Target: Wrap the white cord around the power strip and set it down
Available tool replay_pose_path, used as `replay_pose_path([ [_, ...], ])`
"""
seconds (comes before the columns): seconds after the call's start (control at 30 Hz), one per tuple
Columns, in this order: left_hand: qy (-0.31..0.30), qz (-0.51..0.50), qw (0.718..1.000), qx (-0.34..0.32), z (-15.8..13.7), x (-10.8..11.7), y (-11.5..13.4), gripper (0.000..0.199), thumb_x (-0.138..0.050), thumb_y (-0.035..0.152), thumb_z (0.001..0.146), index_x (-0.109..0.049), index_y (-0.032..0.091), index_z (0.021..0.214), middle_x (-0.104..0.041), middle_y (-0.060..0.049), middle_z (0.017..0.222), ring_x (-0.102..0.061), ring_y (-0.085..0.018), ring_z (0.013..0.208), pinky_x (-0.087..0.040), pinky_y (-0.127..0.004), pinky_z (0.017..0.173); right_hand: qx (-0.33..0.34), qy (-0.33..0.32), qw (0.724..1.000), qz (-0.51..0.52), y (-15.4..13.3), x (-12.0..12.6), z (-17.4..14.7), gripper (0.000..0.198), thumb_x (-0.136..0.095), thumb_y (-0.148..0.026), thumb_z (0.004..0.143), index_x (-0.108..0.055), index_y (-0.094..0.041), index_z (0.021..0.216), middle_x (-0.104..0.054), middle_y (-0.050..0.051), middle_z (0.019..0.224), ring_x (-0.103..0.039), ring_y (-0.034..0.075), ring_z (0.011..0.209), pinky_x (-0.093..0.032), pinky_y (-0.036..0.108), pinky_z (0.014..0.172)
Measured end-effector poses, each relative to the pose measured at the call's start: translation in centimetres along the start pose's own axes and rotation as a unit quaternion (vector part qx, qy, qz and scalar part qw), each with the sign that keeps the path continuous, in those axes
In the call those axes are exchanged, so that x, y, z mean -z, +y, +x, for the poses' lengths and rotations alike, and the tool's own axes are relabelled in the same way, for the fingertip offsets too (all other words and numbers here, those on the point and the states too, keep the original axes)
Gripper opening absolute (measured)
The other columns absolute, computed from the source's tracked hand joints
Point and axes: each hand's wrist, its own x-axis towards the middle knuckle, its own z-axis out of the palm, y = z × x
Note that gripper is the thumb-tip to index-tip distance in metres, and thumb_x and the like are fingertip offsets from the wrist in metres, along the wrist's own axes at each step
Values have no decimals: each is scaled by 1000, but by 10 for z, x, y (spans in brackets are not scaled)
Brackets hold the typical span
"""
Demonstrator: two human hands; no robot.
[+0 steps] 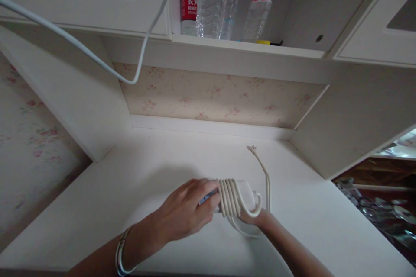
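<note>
A pale power strip (245, 191) is held up over the white desktop, with a cream cord (230, 198) wound round its middle in several turns. My left hand (183, 212) is closed on the strip's left end, thumb and fingers on opposite sides; a bit of blue shows between them. Behind and under the right end is my right hand (251, 217), touching the strip or its coils, its fingers hidden. A loop of cord sticks out at the right end. The loose length runs beneath my right wrist and ends in a plug (251, 149) lying farther back.
Above the desktop (182, 153) is a shelf holding several plastic bottles (212, 8). A white cable (94, 56) hangs across the upper left. Side panels (360, 108) stand left and right. Beyond the right edge are blurred shiny items (386, 210).
</note>
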Motion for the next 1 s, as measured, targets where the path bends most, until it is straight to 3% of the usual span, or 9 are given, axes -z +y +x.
replay_pose_path([
  [0.13, -9, 37, 999, 6, 0, -6, -5, 31, -51, 16, 86, -51, 15, 117, -53, -10, 131, -53, -23, 111, -49, -38, 91, -6, -7, 988, -153, -14, -2, 4, 31, -33, -13, 89, -62, -16, 98, -67, 10, 88, -61, 19, 82, -48, 34, 77],
  [0.23, -8, 57, 998, 12, -1, -11, -9, 38, -50, 15, 87, -47, 19, 125, -51, -7, 135, -53, -23, 113, -49, -40, 92, -57, -3, 964, -258, -31, 6, 6, 26, -37, -13, 91, -58, -17, 106, -68, 10, 92, -63, 17, 74, -47, 28, 68],
  [0.37, -23, 69, 997, 38, -1, -14, -13, 41, -48, 18, 89, -46, 21, 130, -52, -7, 134, -55, -23, 111, -48, -40, 91, -74, 5, 947, -312, -51, 12, 1, 19, -40, -13, 92, -55, -18, 103, -66, 4, 82, -62, 16, 65, -40, 24, 55],
  [0.6, -45, 80, 994, 60, 4, -29, -16, 42, -47, 12, 88, -47, 18, 130, -53, -9, 132, -56, -23, 107, -47, -40, 89, -35, 45, 926, -374, -81, 21, 4, 10, -49, -16, 91, -52, -20, 83, -60, 1, 71, -57, 16, 61, -33, 27, 53],
  [0.87, -108, 78, 982, 135, 6, -43, -6, 50, -49, 9, 84, -42, 20, 132, -54, -9, 128, -58, -22, 99, -48, -39, 85, 29, -51, 888, -457, -93, 50, 26, 14, -52, -4, 84, -58, -16, 89, -65, 5, 72, -61, 16, 59, -36, 27, 49],
  [1.0, -137, 46, 977, 154, 3, -48, -6, 44, -48, 7, 83, -47, 18, 126, -56, -8, 125, -60, -22, 96, -49, -39, 84, 43, -101, 875, -471, -94, 60, 34, 17, -54, -3, 83, -61, -14, 95, -69, 7, 74, -64, 18, 57, -36, 27, 46],
])
